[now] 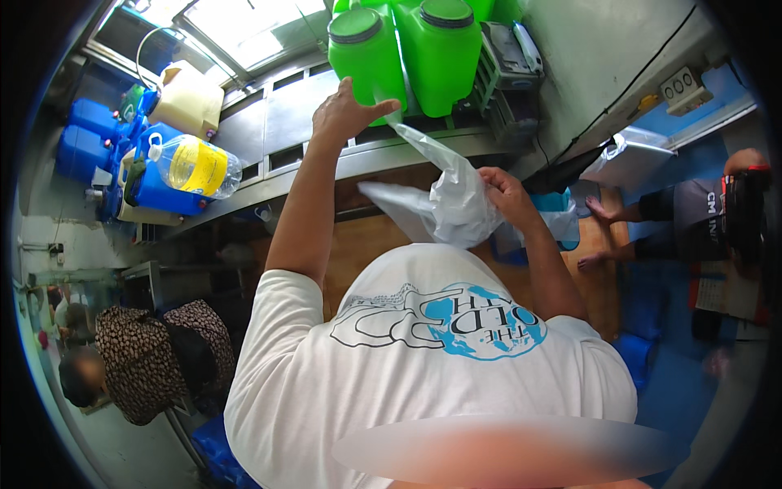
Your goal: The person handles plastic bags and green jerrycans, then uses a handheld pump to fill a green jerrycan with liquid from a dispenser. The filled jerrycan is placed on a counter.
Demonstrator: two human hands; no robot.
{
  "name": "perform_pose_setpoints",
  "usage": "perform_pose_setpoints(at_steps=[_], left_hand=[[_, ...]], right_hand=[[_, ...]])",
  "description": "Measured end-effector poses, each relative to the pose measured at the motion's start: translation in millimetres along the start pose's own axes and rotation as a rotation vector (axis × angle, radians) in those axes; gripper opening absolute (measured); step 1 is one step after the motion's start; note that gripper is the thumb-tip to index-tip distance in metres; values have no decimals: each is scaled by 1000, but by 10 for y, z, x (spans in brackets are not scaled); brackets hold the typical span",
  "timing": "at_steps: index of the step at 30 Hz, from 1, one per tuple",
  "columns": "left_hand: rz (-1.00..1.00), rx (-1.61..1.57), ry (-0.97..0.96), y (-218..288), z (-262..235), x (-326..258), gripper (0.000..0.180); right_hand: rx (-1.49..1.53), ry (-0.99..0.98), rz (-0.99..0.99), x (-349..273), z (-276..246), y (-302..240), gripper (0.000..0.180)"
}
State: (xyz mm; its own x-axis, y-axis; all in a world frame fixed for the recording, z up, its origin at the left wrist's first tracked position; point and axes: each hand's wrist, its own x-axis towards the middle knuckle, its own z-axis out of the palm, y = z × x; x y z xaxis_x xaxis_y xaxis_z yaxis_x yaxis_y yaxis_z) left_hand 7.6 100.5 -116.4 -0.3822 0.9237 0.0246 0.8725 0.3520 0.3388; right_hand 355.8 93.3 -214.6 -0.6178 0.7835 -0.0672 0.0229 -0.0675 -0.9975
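A crumpled white plastic bag [460,191] hangs in front of my shirt, one twisted end reaching up toward the green jugs. My right hand [509,196] is closed on the bag's right side, fingers bent into the plastic. Up at the counter, my left hand [349,114] has its thumb stretched out and its fingers apart. It is beside the front of the left green jug [366,61]; I cannot tell if it touches it. The bag's upper tip lies just below that thumb. A second green jug [444,65] with a screw lid stands to the right.
A metal counter [289,122] runs along the far side. Blue containers [85,151], a cream jerrycan [189,102] and a clear bottle [199,165] crowd its left. Grey crates [509,65] stand right of the jugs. One person [163,350] is at left, another [692,216] at right.
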Motion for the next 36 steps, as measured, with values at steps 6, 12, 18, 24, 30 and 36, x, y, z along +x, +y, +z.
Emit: perform_pose_setpoints(at_steps=[6,12,18,24,30,36], left_hand=[[-110,-601,-1044,279,868,-362,97],[-419,-1954,-1020,478,1524,-894,78],[47,-1803,-616,473,1106,-428,34],[437,-942,-661,572,944,-938,41],[522,-940,-537,393,906,-1069,56],[197,-1335,-528,290,863,-994,37]], right_hand=[[-123,-12,-130,54,119,-28,43],[-178,-314,-109,-171,497,75,44],[-87,-125,83,-154,132,15,28],[123,-3,75,422,-96,-269,53],[188,-91,36,574,119,-417,42],[-147,62,-163,626,490,-332,37]])
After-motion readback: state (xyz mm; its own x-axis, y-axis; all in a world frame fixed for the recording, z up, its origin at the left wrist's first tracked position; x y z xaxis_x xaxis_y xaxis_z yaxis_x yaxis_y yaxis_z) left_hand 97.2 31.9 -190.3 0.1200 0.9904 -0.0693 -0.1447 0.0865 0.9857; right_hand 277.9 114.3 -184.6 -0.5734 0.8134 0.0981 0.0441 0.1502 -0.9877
